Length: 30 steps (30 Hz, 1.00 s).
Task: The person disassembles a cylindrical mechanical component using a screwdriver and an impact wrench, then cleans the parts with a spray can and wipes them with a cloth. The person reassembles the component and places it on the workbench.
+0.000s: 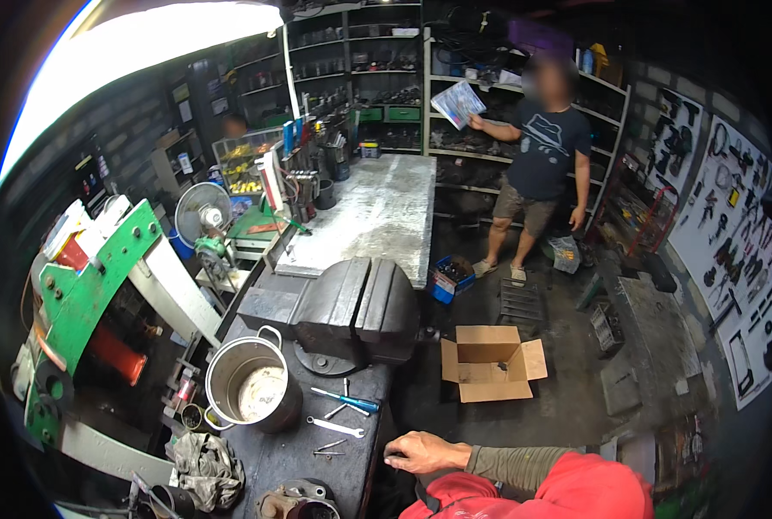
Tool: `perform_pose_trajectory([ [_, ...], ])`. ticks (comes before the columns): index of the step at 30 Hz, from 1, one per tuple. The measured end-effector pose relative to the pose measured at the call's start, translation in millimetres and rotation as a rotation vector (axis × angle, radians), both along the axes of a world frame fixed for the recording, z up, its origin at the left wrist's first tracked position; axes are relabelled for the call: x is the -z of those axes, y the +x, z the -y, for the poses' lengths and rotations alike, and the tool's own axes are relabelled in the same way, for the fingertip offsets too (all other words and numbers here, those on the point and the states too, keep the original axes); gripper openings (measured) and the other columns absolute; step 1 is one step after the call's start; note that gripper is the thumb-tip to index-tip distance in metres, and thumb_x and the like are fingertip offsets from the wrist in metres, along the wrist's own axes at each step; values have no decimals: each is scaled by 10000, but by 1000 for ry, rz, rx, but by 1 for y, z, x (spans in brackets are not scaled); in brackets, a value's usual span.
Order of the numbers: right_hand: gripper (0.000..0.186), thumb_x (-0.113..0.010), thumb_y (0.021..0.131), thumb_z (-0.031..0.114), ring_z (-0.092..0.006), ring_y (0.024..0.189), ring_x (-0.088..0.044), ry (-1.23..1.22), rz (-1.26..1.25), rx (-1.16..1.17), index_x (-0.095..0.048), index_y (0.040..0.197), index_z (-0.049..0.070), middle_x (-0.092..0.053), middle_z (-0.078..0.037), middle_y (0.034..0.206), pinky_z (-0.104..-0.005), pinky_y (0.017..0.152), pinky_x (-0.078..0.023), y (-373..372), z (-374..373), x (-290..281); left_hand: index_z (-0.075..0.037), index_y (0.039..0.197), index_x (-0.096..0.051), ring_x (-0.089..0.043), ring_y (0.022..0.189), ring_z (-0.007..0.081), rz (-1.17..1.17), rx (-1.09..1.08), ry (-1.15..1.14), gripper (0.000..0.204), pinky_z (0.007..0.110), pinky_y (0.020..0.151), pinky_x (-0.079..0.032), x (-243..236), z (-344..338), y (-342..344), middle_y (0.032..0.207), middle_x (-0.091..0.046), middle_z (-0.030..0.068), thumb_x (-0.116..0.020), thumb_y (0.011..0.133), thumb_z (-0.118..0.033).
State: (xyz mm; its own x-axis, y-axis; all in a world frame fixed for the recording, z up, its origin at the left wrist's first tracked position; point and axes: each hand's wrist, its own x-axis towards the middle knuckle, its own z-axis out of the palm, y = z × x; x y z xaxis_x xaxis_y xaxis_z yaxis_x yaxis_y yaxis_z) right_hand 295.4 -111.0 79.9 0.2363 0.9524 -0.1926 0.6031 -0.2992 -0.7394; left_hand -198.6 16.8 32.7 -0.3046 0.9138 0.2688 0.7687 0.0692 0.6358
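My right hand (416,451) is at the bench's right edge, fingers loosely bent and open; I cannot tell whether they touch it. Beside it on the dark bench (296,470) lie a wrench (336,427), a blue-handled screwdriver (360,403), small T-handled tools (344,413) and thin metal pieces (329,451). A dented metal pot (216,387) stands left of these, below a large bench vise (334,303). A metal fitting (299,504) and a crumpled cloth (204,467) are at the near end. My left hand is out of view.
A person (542,160) stands beyond, holding a flat printed package. An open cardboard box (493,383) and blue crate (449,287) are on the floor. A pale worktable (377,216), shelving, a green press frame (83,303), a fan and tool boards surround me; another person is partly hidden.
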Motion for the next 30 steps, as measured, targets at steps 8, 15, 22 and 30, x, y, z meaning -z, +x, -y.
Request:
perform_pose_trajectory([
  [8,332,-668,1041,281,-411,1001,-701,651,-382,-451,-671,1208,-7,-706,-191,1083,-475,871,-562,-73,-92,-107,178,1431,-515,-640,1207,453,519,135,133,699,502,1055,-497,-99,93,129,1335,-626,370,-725,1025,-352],
  [15,580,-673,1043,287,-306,1067,-666,467,-602,-396,-463,1501,0,-688,-214,1155,-411,958,-522,-136,-115,-169,31,1529,-460,-674,1170,359,447,347,346,729,426,1010,-560,-92,53,217,1349,-645,233,-731,1013,-407],
  [22,431,-690,1061,277,-142,1013,-612,405,-862,32,-549,1380,25,-662,-74,1224,-333,884,-539,-52,-117,-182,46,1384,-598,-579,1240,406,96,681,274,763,484,1091,-440,-130,37,245,1313,-614,227,-797,914,-520],
  [30,532,-847,929,195,-218,841,-740,338,-224,-257,-570,1336,-6,-741,-109,935,-359,768,-589,-30,-99,-172,41,1540,-414,-451,1402,429,247,298,226,1062,536,1186,-365,-102,39,199,1499,-488,234,-958,736,-391],
])
